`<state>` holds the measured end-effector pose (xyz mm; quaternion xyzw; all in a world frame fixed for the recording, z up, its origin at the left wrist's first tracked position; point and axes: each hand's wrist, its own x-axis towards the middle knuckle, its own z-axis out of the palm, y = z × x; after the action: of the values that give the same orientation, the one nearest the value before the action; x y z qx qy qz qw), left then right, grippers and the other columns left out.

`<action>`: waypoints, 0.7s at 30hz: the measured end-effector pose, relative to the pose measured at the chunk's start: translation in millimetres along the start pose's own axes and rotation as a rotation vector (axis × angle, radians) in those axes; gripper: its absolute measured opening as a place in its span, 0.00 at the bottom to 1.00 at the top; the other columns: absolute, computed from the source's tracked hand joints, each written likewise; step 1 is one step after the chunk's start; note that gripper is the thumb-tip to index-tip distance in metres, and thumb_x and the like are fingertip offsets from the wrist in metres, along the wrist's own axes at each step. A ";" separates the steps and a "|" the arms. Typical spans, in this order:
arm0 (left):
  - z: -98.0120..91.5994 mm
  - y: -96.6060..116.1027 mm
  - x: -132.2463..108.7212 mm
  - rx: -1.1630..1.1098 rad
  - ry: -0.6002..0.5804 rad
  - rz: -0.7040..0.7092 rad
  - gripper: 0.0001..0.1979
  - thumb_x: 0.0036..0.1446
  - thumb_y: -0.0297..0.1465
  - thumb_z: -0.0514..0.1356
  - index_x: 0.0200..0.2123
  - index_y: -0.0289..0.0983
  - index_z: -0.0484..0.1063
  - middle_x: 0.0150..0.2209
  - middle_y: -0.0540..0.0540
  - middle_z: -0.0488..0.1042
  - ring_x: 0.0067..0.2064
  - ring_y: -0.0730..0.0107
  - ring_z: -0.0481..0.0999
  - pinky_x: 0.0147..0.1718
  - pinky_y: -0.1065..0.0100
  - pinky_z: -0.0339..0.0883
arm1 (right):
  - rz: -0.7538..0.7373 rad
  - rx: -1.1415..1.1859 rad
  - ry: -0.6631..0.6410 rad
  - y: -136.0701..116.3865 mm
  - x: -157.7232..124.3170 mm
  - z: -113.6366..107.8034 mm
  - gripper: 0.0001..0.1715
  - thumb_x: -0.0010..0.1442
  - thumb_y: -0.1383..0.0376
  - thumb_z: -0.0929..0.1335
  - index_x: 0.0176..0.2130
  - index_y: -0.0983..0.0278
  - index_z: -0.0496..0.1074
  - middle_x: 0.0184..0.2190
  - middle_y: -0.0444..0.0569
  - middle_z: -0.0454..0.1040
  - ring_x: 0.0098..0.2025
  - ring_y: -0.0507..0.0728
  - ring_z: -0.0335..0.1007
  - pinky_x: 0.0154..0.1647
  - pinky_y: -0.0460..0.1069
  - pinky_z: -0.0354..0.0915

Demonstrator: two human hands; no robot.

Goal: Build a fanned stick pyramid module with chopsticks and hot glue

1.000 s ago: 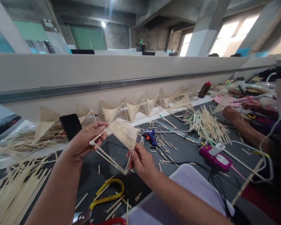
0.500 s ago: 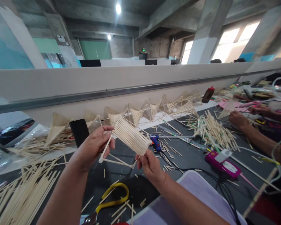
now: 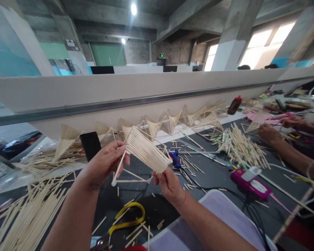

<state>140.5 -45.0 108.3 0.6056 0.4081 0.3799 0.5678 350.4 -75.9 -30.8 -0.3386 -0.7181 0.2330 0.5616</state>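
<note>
Between my two hands I hold a wooden stick model, a frame of thin sticks with a twisted panel of closely laid sticks on one side. My left hand pinches its left upper corner. Closed on its lower right edge is my right hand. White blobs show at some of the model's joints. Just beyond my right hand lies a blue glue gun. Yellow-handled scissors rest on the dark table below the model, with short stick pieces around them.
Similar stick models line the partition. Long sticks lie at left, near a black phone. Cut sticks, a magenta power strip and a lilac mat are at right. A co-worker's hand is farther right.
The model has tilted slightly in my hands, so its panel and lower frame sticks show at a different angle. Both hands keep their grip. The view has shifted a little.
</note>
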 end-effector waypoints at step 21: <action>-9.6 -11.9 16.4 0.024 0.012 -0.127 0.12 0.57 0.38 0.54 0.28 0.36 0.60 0.18 0.51 0.69 0.11 0.81 0.62 0.08 0.81 0.52 | 0.063 0.110 -0.087 4.1 7.4 -1.1 0.11 0.65 0.60 0.56 0.44 0.61 0.61 0.31 0.46 0.67 0.23 0.49 0.65 0.27 0.46 0.64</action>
<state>137.1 -25.9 96.9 0.5831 0.4535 0.3419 0.5809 351.3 -67.6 -28.6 -0.3192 -0.7167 0.3044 0.5401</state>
